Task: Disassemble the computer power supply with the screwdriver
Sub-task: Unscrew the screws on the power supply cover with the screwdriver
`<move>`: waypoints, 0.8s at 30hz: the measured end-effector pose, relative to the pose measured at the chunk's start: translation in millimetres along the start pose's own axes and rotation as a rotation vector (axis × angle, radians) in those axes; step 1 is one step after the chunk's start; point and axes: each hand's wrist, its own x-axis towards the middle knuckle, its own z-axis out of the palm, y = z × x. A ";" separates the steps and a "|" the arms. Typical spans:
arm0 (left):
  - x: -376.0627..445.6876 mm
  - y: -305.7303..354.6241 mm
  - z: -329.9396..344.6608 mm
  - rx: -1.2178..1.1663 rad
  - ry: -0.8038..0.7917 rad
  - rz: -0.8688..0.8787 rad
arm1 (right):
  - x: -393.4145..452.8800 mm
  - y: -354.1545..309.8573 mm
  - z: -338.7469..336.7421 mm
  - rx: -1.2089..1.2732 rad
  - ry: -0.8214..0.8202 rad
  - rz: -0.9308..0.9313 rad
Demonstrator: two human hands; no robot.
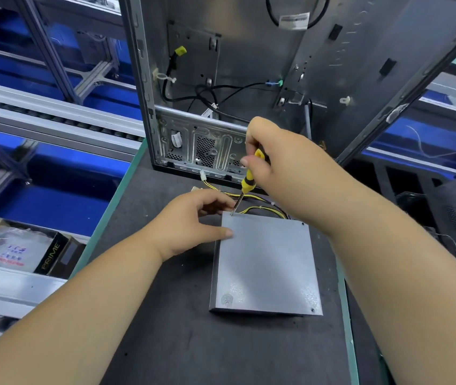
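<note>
A grey metal power supply (265, 262) lies flat on the dark mat, with yellow and black wires (263, 209) leaving its far side. My right hand (274, 159) grips a yellow-and-black screwdriver (247, 184) held nearly upright; its tip sits at the far left corner of the lid. My left hand (190, 220) holds the power supply at that corner, the thumb pressing on the lid's left edge and the fingers curled over the far side beside the screwdriver's shaft. Screw holes show at the far right and near right corners.
An empty grey computer case (221, 87) with loose black cables stands upright just beyond the power supply. The mat (165, 343) has a green rim. A roller conveyor and a black box (51, 254) lie to the left; dark equipment sits at the right.
</note>
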 end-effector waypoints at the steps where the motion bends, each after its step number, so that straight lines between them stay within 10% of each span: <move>1: -1.8 -1.2 -1.0 -0.026 -0.013 -0.014 | 0.6 -0.1 -0.8 0.016 -0.016 -0.012; 12: 5.7 42.0 -16.2 -0.293 -0.019 0.170 | 2.1 -2.0 -13.7 0.091 -0.195 -0.043; 24: 26.1 61.7 -9.5 0.092 0.058 0.311 | 2.1 -0.2 -19.7 -0.052 -0.194 -0.035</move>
